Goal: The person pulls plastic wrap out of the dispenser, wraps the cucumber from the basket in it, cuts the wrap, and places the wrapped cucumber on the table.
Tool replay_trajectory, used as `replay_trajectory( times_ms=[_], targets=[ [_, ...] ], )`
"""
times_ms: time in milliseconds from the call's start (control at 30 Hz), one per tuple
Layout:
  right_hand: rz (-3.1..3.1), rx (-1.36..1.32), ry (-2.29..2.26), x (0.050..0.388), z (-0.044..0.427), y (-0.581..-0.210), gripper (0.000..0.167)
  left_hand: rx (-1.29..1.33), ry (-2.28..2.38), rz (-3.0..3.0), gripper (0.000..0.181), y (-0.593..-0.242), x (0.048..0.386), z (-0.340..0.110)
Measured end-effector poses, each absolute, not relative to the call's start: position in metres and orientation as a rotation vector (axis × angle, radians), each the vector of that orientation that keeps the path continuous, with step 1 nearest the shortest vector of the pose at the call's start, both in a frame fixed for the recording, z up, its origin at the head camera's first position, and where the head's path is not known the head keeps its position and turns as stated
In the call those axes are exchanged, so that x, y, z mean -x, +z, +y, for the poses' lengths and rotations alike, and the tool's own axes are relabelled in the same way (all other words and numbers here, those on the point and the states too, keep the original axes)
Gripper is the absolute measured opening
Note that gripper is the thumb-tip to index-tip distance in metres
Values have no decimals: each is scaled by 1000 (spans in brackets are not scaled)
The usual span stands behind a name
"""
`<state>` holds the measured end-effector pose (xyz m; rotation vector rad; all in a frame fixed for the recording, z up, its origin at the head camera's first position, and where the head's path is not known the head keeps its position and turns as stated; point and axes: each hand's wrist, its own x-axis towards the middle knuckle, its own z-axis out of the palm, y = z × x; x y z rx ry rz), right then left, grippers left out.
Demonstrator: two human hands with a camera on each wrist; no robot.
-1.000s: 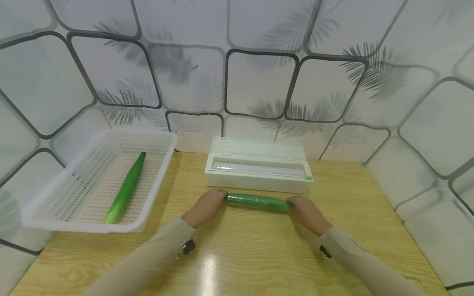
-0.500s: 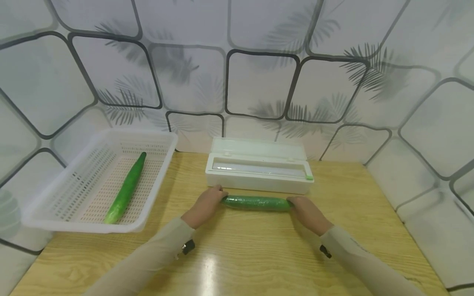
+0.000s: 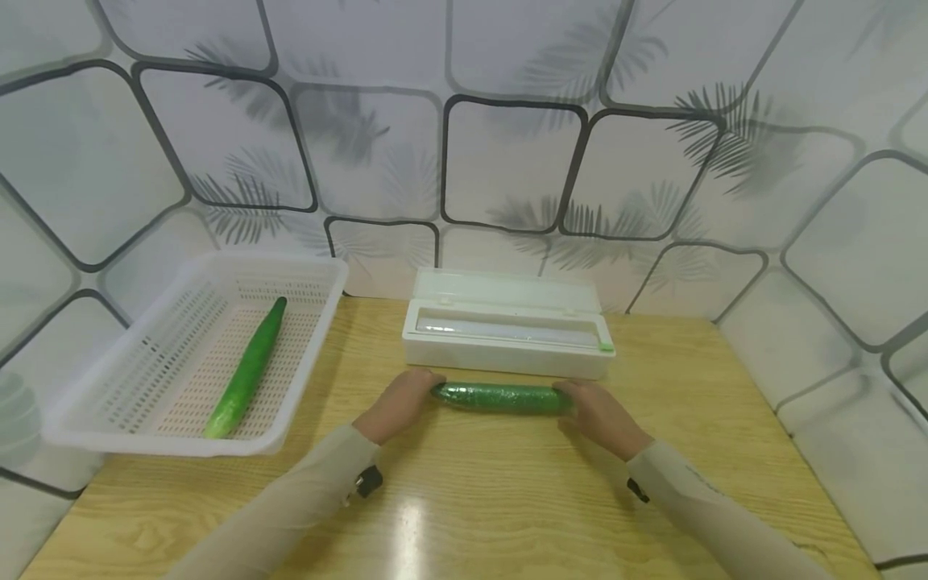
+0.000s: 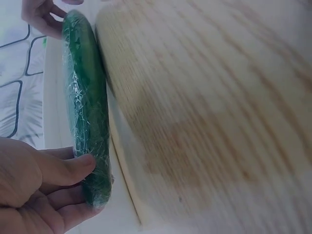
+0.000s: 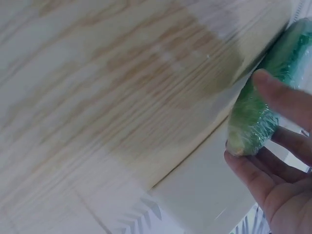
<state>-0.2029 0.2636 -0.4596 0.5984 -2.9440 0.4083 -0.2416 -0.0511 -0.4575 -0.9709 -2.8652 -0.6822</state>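
A green cucumber (image 3: 500, 397) wrapped in clear cling film lies crosswise between my two hands, just in front of the white cling film box. My left hand (image 3: 402, 403) holds its left end. In the left wrist view the thumb lies over the film on the cucumber (image 4: 87, 97) and the fingers curl beneath. At the other end, my right hand (image 3: 598, 415) grips it. The right wrist view shows the thumb on one side of the cucumber's tip (image 5: 258, 107) and fingers on the other. Film looks crinkled there.
Behind the hands stands the cling film box (image 3: 500, 358), its clear lid (image 3: 507, 290) raised and a roll inside. A white plastic basket (image 3: 174, 443) on the left holds another cucumber (image 3: 246, 370). Patterned walls border the wooden table (image 3: 507, 499).
The wrapped cucumber has shifted slightly left and turned to lie more level. My right hand has moved a little inward along its end. Both hands keep their hold.
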Motion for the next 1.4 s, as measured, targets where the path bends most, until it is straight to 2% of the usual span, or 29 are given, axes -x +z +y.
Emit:
replay_trajectory(
  times_ms=[67, 333, 467, 1000, 1300, 1400],
  targets=[
    [-2897, -635, 374, 203, 264, -461, 52, 966, -713, -2880, 24, -458, 242, -51],
    [-2830, -676, 257, 203, 265, -464, 31, 987, -673, -2940, 29, -460, 247, -47],
    [-2894, -643, 259, 201, 265, -462, 25, 988, -685, -2959, 34, -461, 247, -47],
    [-2996, -621, 233, 195, 262, -452, 20, 1005, -432, -2840, 2, -463, 243, -45],
    [-3002, -631, 219, 197, 260, -452, 19, 1074, -388, -2859, 4, -463, 243, -46],
    [-2981, -657, 167, 200, 254, -452, 27, 1063, -371, -2862, 5, -462, 243, -47]
  ],
)
